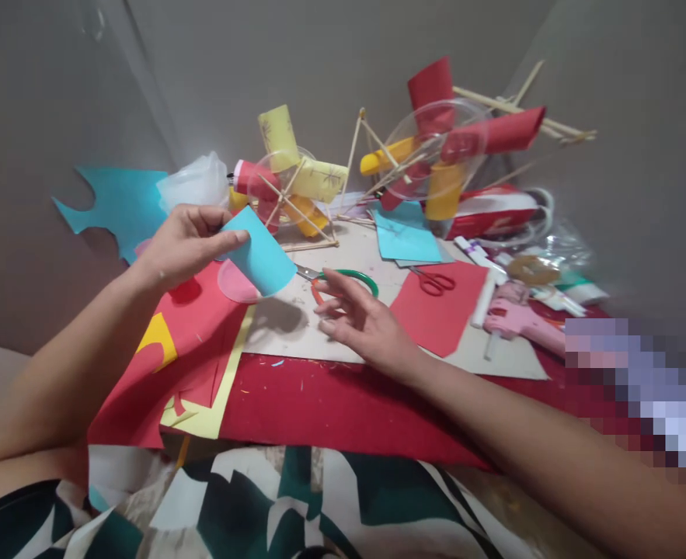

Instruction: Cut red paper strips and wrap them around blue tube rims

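Observation:
My left hand [194, 244] pinches a piece of blue paper [261, 252], thumb on top, and holds it above the table. A clear round plastic disc [238, 286] shows beneath the paper's lower left edge; I cannot tell whether the hand grips it too. My right hand [357, 314] is open, its fingers loosely apart. Just behind those fingers lies a pair of scissors [359, 276] with green and orange handles, blades toward the blue paper. Red paper [203, 334] and a strip of yellow paper [235, 380] lie below my left hand.
Stick frames with yellow paper blades [319, 180] and red paper blades [494, 136] stand at the back. Red-handled scissors [436, 281] rest on red paper at right, beside a pink glue gun [520, 322]. Cut blue paper [127, 206] lies far left. A person's pixelated part shows at right.

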Action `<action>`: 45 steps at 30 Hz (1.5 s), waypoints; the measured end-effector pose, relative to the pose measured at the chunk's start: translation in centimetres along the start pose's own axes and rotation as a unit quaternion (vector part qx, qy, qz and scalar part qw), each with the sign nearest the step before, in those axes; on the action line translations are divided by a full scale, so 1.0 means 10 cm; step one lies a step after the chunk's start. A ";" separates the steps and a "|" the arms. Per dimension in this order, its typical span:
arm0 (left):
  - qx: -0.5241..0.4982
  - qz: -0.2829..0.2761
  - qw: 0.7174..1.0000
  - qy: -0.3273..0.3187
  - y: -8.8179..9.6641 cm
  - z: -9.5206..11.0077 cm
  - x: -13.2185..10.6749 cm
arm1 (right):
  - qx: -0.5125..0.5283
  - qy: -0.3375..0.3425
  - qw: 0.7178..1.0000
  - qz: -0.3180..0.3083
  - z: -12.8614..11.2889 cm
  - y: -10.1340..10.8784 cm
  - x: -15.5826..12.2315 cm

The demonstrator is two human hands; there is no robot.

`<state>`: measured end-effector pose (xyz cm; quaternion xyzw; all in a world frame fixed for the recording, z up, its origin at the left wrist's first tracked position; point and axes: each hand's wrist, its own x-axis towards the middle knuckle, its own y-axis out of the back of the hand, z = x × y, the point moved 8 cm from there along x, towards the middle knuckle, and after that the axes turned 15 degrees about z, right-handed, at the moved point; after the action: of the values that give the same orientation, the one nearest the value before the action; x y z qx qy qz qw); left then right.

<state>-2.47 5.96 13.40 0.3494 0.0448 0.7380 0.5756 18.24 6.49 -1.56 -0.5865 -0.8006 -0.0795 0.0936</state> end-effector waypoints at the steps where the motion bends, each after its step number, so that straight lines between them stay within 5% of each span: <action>1: -0.005 -0.019 1.000 -0.007 -0.11 0.04 -0.05 | -0.005 0.014 1.000 -0.003 -0.01 -0.01 0.00; 6: 0.052 -0.083 0.989 -0.108 -0.58 0.26 -0.29 | -0.056 0.075 0.996 0.000 -0.07 -0.04 -0.05; 11: 0.087 -0.119 0.975 -0.166 -0.83 0.47 -0.45 | -0.099 0.121 0.988 0.012 -0.17 -0.02 -0.05; 14: 0.055 -0.080 0.973 -0.211 -0.80 0.59 -0.50 | -0.109 0.125 0.986 0.022 -0.19 0.02 -0.03; 17: -0.011 0.017 0.972 -0.233 -0.63 0.59 -0.52 | -0.091 0.136 0.986 0.040 -0.21 0.06 -0.01; 20: -0.045 0.042 0.979 -0.195 -0.64 0.37 -0.54 | -0.066 0.141 0.986 0.059 -0.22 0.10 0.00; 28: -0.130 -0.115 0.984 0.047 -1.22 -0.27 -0.72 | -0.064 0.157 0.986 -0.004 -0.23 -0.03 -0.07; 35: -0.085 -0.044 0.995 0.037 -1.08 -0.37 -0.73 | -0.062 0.177 0.980 -0.066 -0.26 -0.04 -0.07; 40: -0.124 -0.053 0.990 0.051 -1.09 -0.47 -0.73 | -0.060 0.141 0.988 0.012 -0.17 0.10 -0.01; 45: -0.170 -0.130 0.968 0.127 -1.23 -0.60 -0.77 | -0.073 0.230 0.957 0.160 -0.42 0.37 -0.02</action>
<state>4.91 5.32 -0.40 0.1404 0.0365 0.6917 0.7074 22.06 6.39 2.51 -0.6781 -0.6448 -0.2550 0.2436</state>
